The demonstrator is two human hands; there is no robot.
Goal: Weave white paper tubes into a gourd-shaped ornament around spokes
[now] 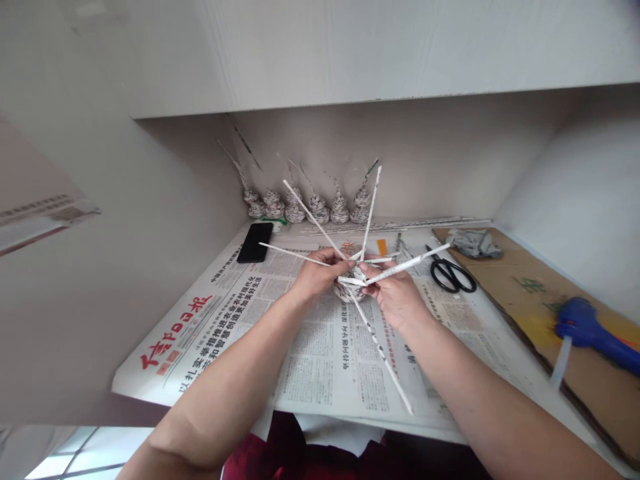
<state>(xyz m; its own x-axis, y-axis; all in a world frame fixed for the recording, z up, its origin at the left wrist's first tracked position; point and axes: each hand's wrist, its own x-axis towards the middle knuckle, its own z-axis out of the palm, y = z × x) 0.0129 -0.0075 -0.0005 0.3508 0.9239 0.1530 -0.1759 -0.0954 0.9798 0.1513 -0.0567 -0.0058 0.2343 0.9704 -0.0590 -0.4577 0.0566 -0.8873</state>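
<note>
Between my hands is a small round woven paper piece, made of rolled newspaper, low over the newspaper sheet. Several thin paper sticks radiate from it; one long paper stick points toward me and another paper stick rises away. My left hand has its fingers closed on the left side of the piece. On the right side, my right hand pinches it near the base of a thicker paper stick. My fingers partly cover the weave.
Several gourd-shaped woven paper pieces line the back wall. A black phone lies at left. Black scissors are at right, by a cardboard sheet with a crumpled grey cloth and a blue glue gun. A shelf overhangs.
</note>
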